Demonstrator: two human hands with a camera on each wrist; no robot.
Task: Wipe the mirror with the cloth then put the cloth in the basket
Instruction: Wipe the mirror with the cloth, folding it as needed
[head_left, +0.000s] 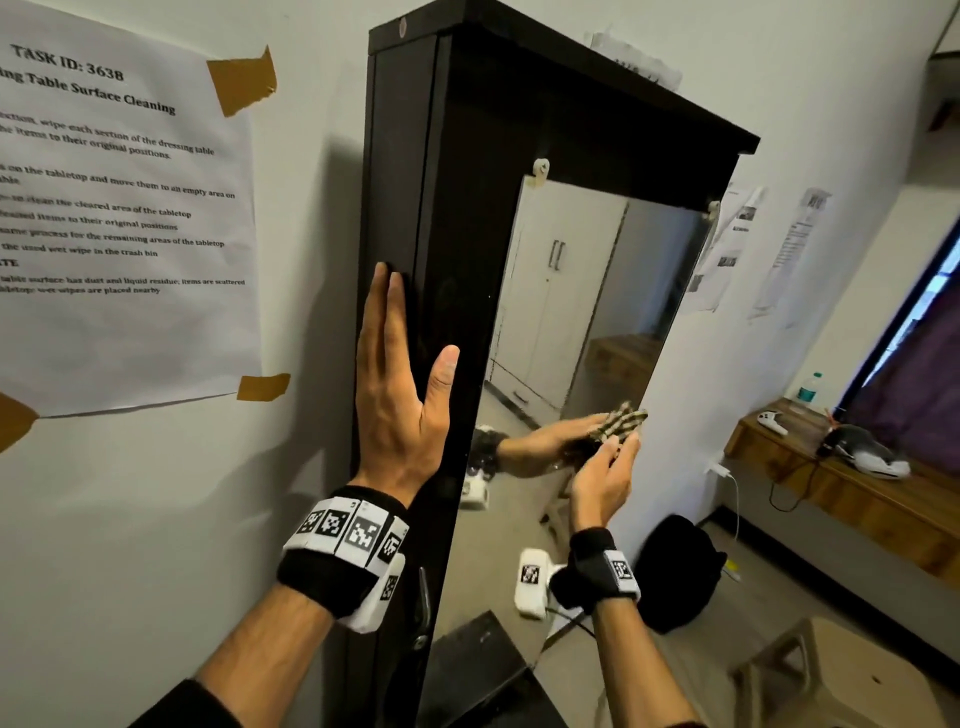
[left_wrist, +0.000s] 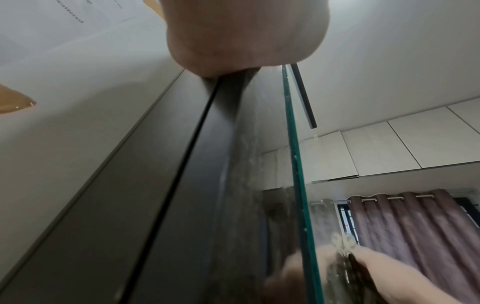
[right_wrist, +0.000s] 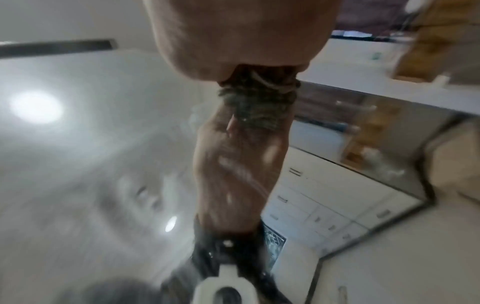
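The mirror (head_left: 587, 291) is fixed to the front of a tall dark cabinet (head_left: 467, 156). My left hand (head_left: 400, 395) lies flat on the cabinet's left front edge, fingers straight, holding nothing. My right hand (head_left: 605, 478) grips a bunched dark checked cloth (head_left: 631, 418) and presses it on the glass near the mirror's lower right edge. The hand's reflection meets it there. In the right wrist view the cloth (right_wrist: 259, 98) sticks out below the palm against the mirror (right_wrist: 103, 144). The left wrist view shows the glass edge (left_wrist: 296, 164) side on. No basket is in view.
A taped paper sheet (head_left: 119, 208) hangs on the wall to the left. At the right, a wooden shelf (head_left: 841, 483) carries a water bottle (head_left: 810, 387) and other items. A black bag (head_left: 675, 571) and a beige stool (head_left: 852, 675) stand on the floor.
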